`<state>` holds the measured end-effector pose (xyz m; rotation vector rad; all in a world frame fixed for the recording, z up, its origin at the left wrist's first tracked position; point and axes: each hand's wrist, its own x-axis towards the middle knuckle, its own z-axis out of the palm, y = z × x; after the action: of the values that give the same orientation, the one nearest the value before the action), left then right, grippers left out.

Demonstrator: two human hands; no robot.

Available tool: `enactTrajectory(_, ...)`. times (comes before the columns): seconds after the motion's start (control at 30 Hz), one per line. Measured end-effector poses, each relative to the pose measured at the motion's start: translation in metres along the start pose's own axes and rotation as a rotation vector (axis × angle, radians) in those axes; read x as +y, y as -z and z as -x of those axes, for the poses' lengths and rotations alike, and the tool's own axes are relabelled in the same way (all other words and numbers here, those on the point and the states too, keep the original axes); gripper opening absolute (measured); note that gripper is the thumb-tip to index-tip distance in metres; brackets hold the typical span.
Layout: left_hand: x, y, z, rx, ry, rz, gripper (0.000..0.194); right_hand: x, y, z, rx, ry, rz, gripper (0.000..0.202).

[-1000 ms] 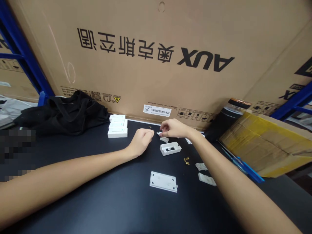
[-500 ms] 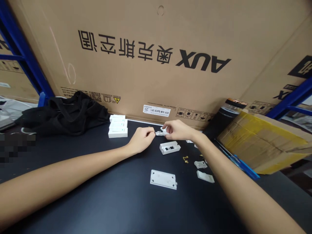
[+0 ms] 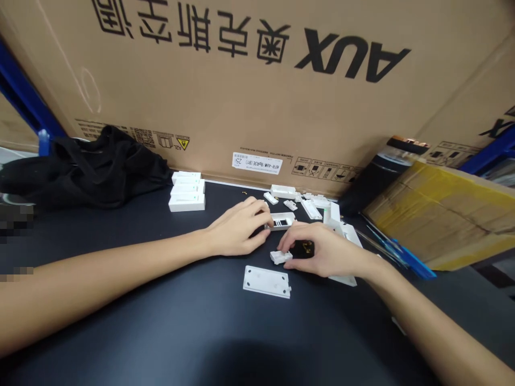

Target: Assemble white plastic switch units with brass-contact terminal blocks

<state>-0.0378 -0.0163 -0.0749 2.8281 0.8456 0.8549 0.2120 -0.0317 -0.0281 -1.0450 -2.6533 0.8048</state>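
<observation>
My left hand (image 3: 243, 228) curls its fingers around the left end of a white plastic housing (image 3: 282, 220), which has rectangular slots in its floor. Between the thumb and fingers of my right hand (image 3: 322, 247) is a small white plastic part (image 3: 280, 257), low over the black table. Just in front of it lies a flat white cover plate (image 3: 266, 281) with holes near its corners. Small brass pieces (image 3: 308, 246) show in the gap of my right hand. The tips of my left fingers are partly hidden against the housing.
Several white boxes (image 3: 187, 202) are grouped at the left beside a black cloth (image 3: 108, 166). Loose white parts (image 3: 311, 209) lie toward the back right. A black bottle (image 3: 372, 179) and a yellow-taped carton (image 3: 446, 217) stand right. A large cardboard box (image 3: 225, 107) walls the back.
My right hand has come nearer, from the far parts to the small white part. My left hand has shifted onto the housing, its fingers less tightly bunched. The view has tilted down.
</observation>
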Motion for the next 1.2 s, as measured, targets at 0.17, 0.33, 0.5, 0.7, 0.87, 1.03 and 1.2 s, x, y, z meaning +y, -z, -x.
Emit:
enactTrajectory(0.17, 0.006, 0.001, 0.001, -0.025, -0.137, 0.034, 0.023, 0.018, 0.022, 0.019, 0.167, -0.008, 0.161, 0.019)
enactTrajectory(0.33, 0.014, -0.006, -0.004, -0.046, -0.216, 0.038, 0.034, 0.04, 0.031, 0.033, 0.121, -0.084, 0.258, 0.019)
enactTrajectory(0.5, 0.014, -0.011, -0.007, -0.105, -0.16, 0.095, 0.02, 0.039, 0.023, 0.027, 0.074, -0.036, 0.258, 0.02)
enactTrajectory(0.7, 0.008, -0.008, -0.006, -0.152, -0.058, 0.289, 0.012, 0.037, 0.019, 0.021, 0.102, 0.044, 0.289, 0.02)
enactTrajectory(0.87, 0.005, -0.005, -0.008, -0.222, -0.004, 0.427, 0.014, 0.02, 0.014, 0.023, 0.187, 0.064, 0.252, 0.015)
enactTrajectory(1.03, 0.005, -0.002, -0.009, -0.241, 0.01, 0.461, 0.018, 0.006, -0.001, 0.025, 0.075, 0.112, 0.293, 0.019)
enactTrajectory(1.2, 0.004, -0.003, -0.008, -0.232, 0.047, 0.491, 0.015, 0.011, -0.004, 0.025, 0.087, 0.073, 0.374, 0.013)
